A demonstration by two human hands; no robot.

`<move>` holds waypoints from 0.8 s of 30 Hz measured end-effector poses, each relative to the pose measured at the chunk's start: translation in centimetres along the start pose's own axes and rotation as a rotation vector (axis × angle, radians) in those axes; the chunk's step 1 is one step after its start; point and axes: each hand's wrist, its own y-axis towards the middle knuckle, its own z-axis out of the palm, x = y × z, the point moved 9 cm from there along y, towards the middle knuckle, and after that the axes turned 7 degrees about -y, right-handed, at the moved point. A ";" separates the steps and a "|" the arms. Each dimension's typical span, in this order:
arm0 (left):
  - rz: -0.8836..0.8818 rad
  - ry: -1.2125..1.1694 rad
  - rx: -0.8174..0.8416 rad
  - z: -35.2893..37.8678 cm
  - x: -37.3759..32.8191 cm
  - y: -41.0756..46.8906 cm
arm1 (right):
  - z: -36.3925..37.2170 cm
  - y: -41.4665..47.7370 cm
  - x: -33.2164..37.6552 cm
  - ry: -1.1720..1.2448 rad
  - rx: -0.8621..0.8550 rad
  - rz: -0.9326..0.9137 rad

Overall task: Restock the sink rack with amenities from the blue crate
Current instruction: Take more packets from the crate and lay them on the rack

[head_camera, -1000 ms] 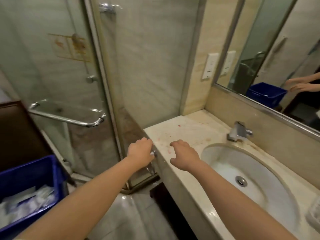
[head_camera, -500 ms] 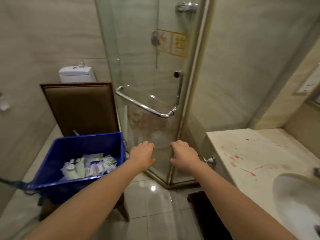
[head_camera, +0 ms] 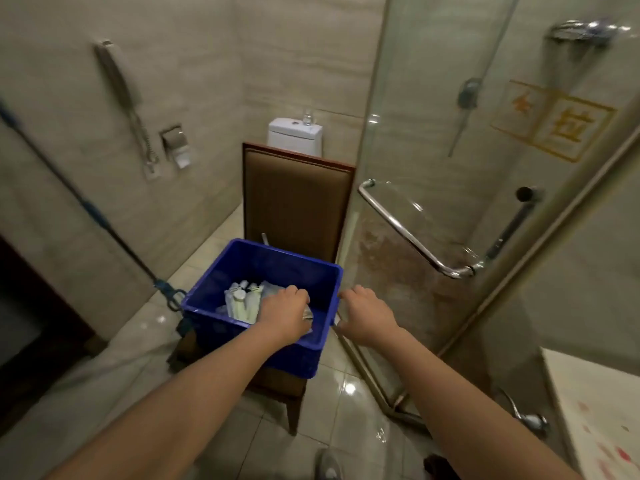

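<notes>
Though boxy, glossy blue plastic crate [head_camera: 270, 263]

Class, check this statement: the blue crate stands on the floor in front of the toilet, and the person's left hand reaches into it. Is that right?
Not quite. The head view shows the blue crate resting on the seat of the brown chair, not on the floor. The rest holds: it is in front of the toilet, and the left hand reaches into it.

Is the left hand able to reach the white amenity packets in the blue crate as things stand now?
Probably yes. The left hand is down inside the open top of the blue crate, right beside the amenity packets, and nothing covers them.
</notes>
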 end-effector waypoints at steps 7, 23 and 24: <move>-0.245 -0.002 -0.066 -1.3 6.9 1.3 | 0.8 7.3 4.6 -0.106 0.062 -0.209; -0.621 -0.035 -0.115 0.8 13.2 3.0 | 4.0 16.7 8.4 -0.188 0.162 -0.591; -0.635 -0.035 -0.110 1.1 13.4 3.1 | 4.4 17.0 8.3 -0.188 0.171 -0.599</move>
